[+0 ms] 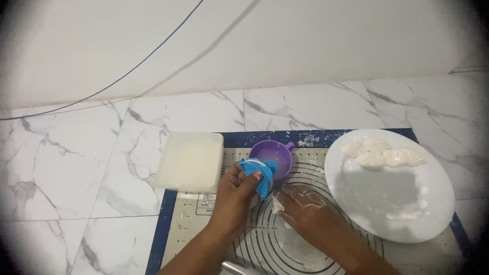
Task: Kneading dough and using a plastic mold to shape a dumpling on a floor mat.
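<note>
My left hand (pixel 235 196) grips a blue folding dumpling press (pixel 259 174), held closed and tilted above the baking mat (pixel 188 224). My right hand (pixel 300 206), dusted with flour, rests on the mat beside it, fingertips touching a small white piece of dough (pixel 278 203) just under the press. A purple cup (pixel 272 155) stands directly behind the press. At the right, a white round plate (pixel 392 203) carries several shaped white dumplings (pixel 382 154) along its far rim.
A white rectangular lidded container (pixel 191 160) sits at the mat's far left corner. The mat, with printed circles and a dark blue border, lies on a white marbled tile floor (pixel 76 178). A thin dark cable (pixel 127 71) crosses the white wall behind. Something metallic (pixel 234 267) shows at the bottom edge.
</note>
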